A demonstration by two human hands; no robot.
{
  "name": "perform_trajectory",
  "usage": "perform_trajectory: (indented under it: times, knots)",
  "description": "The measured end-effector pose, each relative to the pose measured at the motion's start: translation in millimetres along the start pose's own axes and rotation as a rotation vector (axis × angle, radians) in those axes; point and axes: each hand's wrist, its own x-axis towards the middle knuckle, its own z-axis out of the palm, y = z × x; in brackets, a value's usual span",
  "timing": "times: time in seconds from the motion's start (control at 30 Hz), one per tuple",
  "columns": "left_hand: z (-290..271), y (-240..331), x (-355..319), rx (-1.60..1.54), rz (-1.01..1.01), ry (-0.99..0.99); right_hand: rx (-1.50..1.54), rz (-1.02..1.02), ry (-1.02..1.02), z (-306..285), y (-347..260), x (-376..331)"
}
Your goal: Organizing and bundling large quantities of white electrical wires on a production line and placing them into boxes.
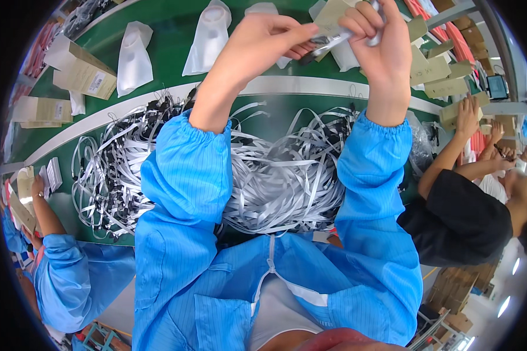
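both hands are raised over the green conveyor belt (175,23): left hand (263,41) and right hand (377,41) pinch a flat grey cable with a dark connector (328,42) between them, apparently straightening it; next, keep tension even, above the heap of pale flat cables (275,175).

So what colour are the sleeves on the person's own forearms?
Bright blue sleeves with faint fine stripes and gathered cuffs, seen in the head view.

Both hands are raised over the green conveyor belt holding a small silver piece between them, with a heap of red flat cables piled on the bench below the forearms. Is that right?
Not quite: the head view shows the heap of flat cables is white, not red. The rest holds: the left hand and right hand are raised over the green conveyor belt, holding a small silver piece between them.
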Motion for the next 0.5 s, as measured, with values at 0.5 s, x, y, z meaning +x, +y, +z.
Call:
perform_trajectory:
  times: [0.5]
  knots:
    - [-28, 19, -38, 0.755, -0.143, -0.05, -0.148, -0.459, -0.127, -37, -101, 99]
